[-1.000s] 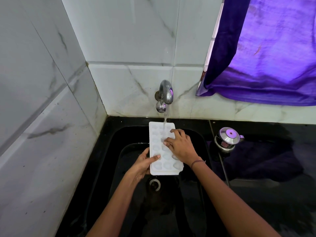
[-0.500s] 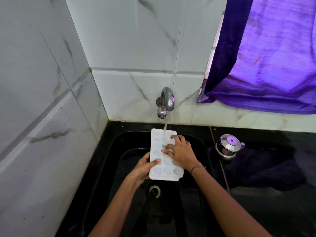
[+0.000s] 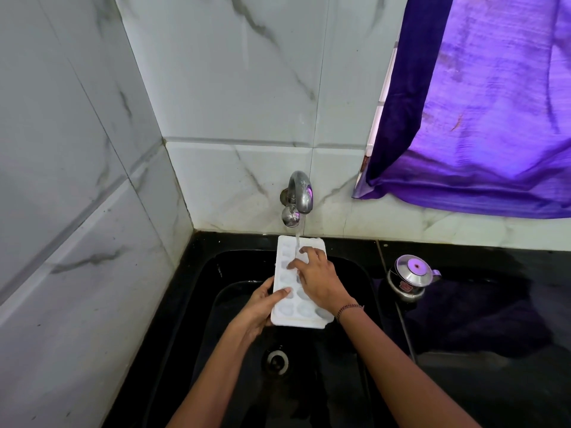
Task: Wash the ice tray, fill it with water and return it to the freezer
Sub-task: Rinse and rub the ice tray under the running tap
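A white ice tray (image 3: 289,301) with rounded cups is held over the black sink (image 3: 234,273), its far end under the running chrome tap (image 3: 299,196). A thin stream of water falls onto the tray's far cups. My left hand (image 3: 262,307) grips the tray's left edge, thumb on top. My right hand (image 3: 318,279) lies flat across the tray's middle, fingers spread and pressing into the cups, hiding several of them.
A small steel kettle (image 3: 409,278) stands on the black counter right of the sink, beside a dark cloth (image 3: 482,316). A purple curtain (image 3: 482,112) hangs at the upper right. White marble tiles wall the left and back. The drain (image 3: 276,361) lies below the tray.
My right hand's fingers have slid slightly toward the tray's far end under the water. The camera has tilted up a little, so everything sits lower in the frame.
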Demonstrator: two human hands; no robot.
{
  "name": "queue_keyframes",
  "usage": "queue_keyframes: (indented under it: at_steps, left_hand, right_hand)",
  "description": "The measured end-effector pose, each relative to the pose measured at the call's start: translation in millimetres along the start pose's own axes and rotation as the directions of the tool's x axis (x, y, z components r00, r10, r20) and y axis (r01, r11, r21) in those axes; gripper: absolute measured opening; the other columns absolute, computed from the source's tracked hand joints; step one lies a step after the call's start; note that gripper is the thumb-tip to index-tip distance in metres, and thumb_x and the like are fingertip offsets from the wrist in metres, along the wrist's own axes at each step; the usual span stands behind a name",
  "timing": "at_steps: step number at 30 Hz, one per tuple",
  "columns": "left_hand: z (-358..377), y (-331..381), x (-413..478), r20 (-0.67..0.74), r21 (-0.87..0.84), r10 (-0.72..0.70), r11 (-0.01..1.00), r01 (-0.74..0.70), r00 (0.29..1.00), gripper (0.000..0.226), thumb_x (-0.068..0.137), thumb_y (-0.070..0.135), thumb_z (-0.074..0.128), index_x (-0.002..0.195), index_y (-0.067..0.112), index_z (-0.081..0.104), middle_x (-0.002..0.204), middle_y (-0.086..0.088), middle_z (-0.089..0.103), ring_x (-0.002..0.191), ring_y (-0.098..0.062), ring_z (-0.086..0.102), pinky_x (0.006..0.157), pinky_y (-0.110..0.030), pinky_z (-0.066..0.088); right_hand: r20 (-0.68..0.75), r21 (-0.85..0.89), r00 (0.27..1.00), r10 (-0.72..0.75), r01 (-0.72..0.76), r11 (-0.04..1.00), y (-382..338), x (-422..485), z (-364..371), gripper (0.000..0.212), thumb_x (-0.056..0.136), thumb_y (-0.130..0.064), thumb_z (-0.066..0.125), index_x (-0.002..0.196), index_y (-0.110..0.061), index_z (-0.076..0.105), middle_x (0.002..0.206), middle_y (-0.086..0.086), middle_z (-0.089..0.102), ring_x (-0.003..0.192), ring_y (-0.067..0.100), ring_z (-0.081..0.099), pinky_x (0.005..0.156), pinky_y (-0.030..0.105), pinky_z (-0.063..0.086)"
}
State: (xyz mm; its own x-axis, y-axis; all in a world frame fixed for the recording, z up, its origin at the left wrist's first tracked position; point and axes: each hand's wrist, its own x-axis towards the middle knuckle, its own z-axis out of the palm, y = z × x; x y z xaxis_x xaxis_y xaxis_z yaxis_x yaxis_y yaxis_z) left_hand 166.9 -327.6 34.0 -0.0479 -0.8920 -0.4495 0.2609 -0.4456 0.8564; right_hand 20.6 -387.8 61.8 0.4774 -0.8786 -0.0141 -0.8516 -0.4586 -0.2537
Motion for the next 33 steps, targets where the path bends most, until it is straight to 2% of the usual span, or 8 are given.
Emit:
queue_keyframes:
  at_steps: [4,8,11,17,22,25,28,33]
  left_hand:
    - [3,9,2,0.023,0.037,0.025,0.999,-0.025,0.999,0.032,0.088,0.017,0.063,0.118,0.026,0.058,0.107,-0.007,0.071,0.097,-0.026,0.068,0.088,-0.045,0.053]
    - [5,10,0,0.061,0.056,0.036,0.998,-0.039,0.998,0.028,0.091,0.018,0.059,0.117,0.026,0.058,0.111,-0.007,0.07,0.101,-0.027,0.067,0.089,-0.044,0.053]
    - [4,6,-1,0.058,0.043,0.033,0.998,-0.036,0.998,0.028,0.091,0.019,0.058,0.119,0.025,0.057,0.112,-0.008,0.07,0.104,-0.029,0.066,0.093,-0.047,0.051]
    - [6,0,-5,0.029,0.021,0.03,0.999,-0.031,0.999,0.025,0.092,0.015,0.056,0.115,0.026,0.059,0.102,-0.004,0.072,0.093,-0.021,0.069,0.079,-0.036,0.057]
    - [0,-5,-11,0.032,0.013,0.039,0.999,-0.04,0.999,0.025,0.092,0.013,0.056,0.115,0.023,0.059,0.106,-0.006,0.071,0.093,-0.021,0.069,0.075,-0.03,0.057]
    - [1,-14,-14,0.001,-0.01,0.059,0.998,-0.059,0.998,0.027,0.092,0.012,0.056,0.117,0.022,0.058,0.108,-0.007,0.07,0.095,-0.022,0.069,0.072,-0.029,0.056]
    - [1,-19,-15,-0.036,-0.021,0.083,0.996,-0.083,0.996,0.029,0.092,0.012,0.056,0.12,0.021,0.056,0.109,-0.008,0.069,0.093,-0.022,0.069,0.069,-0.027,0.056]
    - [0,-30,-18,-0.103,0.198,0.208,0.963,-0.185,0.973,0.036,0.091,0.013,0.058,0.126,0.022,0.052,0.105,-0.004,0.07,0.091,-0.02,0.07,0.074,-0.03,0.056]
  right_hand:
    - [0.0,-0.053,1.0,-0.021,0.021,0.998,-1,5,-6,0.045,0.095,-0.016,0.043,0.137,-0.03,0.044,0.15,0.006,0.023,0.14,0.027,0.016,0.109,0.042,0.025]
    - [-0.041,-0.119,0.999,-0.013,0.008,0.993,6,7,-13,0.036,0.094,-0.021,0.047,0.13,-0.023,0.051,0.15,0.006,0.025,0.139,0.027,0.016,0.111,0.043,0.026]
    - [0.015,-0.144,0.998,-0.057,0.059,0.988,9,7,-11,0.037,0.096,-0.026,0.046,0.133,-0.029,0.049,0.152,0.005,0.021,0.14,0.028,0.014,0.11,0.044,0.024]
    - [0.024,-0.237,0.995,-0.097,0.099,0.966,9,1,-5,0.038,0.098,-0.029,0.042,0.136,-0.028,0.044,0.153,0.005,0.021,0.142,0.029,0.014,0.111,0.046,0.023]
    - [0.078,-0.133,0.991,-0.105,0.115,0.984,8,-1,-5,0.038,0.099,-0.037,0.036,0.134,-0.027,0.047,0.15,0.006,0.026,0.14,0.028,0.016,0.109,0.044,0.027]
    - [0.029,-0.181,0.99,-0.136,0.139,0.974,3,-2,2,0.041,0.1,-0.042,0.032,0.133,-0.024,0.048,0.148,0.009,0.03,0.139,0.03,0.021,0.108,0.045,0.028]
    - [0.039,-0.129,0.991,-0.13,0.134,0.983,-2,-3,9,0.039,0.1,-0.04,0.032,0.135,-0.028,0.046,0.15,0.005,0.026,0.14,0.028,0.019,0.11,0.045,0.026]
    - [-0.022,-0.013,0.991,-0.129,0.129,0.992,-4,-8,15,0.035,0.096,-0.039,0.043,0.127,-0.022,0.044,0.144,0.001,0.031,0.134,0.023,0.028,0.104,0.038,0.036]
